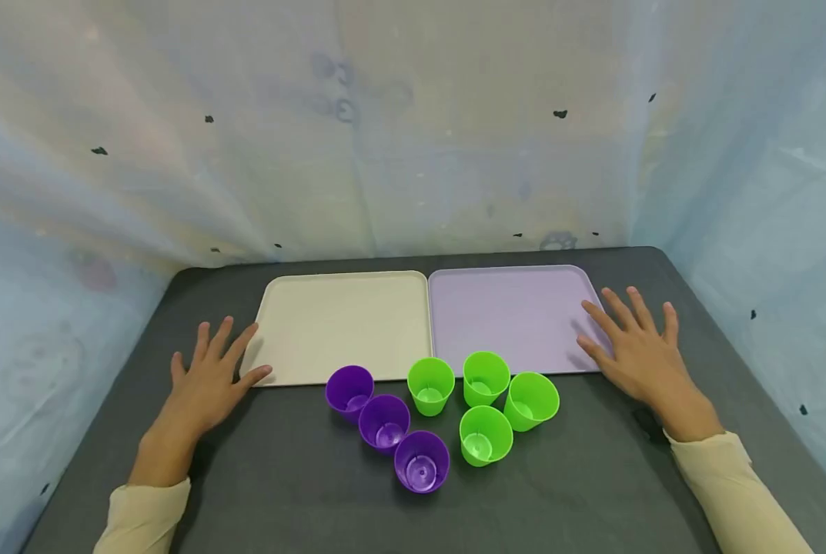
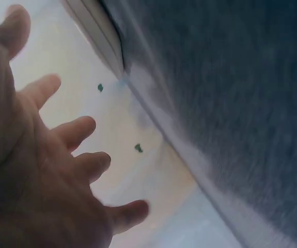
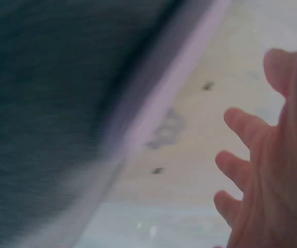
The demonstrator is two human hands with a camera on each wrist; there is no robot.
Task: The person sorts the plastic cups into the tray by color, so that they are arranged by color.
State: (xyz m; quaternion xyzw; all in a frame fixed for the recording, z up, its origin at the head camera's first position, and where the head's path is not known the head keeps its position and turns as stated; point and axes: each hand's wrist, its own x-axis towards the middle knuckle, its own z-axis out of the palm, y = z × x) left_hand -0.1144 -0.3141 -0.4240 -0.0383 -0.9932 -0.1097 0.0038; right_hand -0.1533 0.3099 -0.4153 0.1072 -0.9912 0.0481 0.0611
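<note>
On the table: dark grey table [image 1: 316, 492] with two trays side by side at the far end
Left hand [image 1: 208, 381]: fingers spread flat, thumb touching the cream tray [image 1: 343, 323]
Right hand [image 1: 630, 350]: fingers spread, resting on the right edge of the lilac tray [image 1: 509, 312]
Cups: three purple cups [image 1: 385, 422] and five green cups [image 1: 485, 400] upright, near the trays, between the hands
Grip: both hands hold nothing

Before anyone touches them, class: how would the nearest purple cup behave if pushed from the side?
The nearest purple cup looks like thin plastic, so probably light and easily slid. It stands upright on a base narrower than its rim, so a high push may tip it. Once down, it would likely roll in a curve.
</note>
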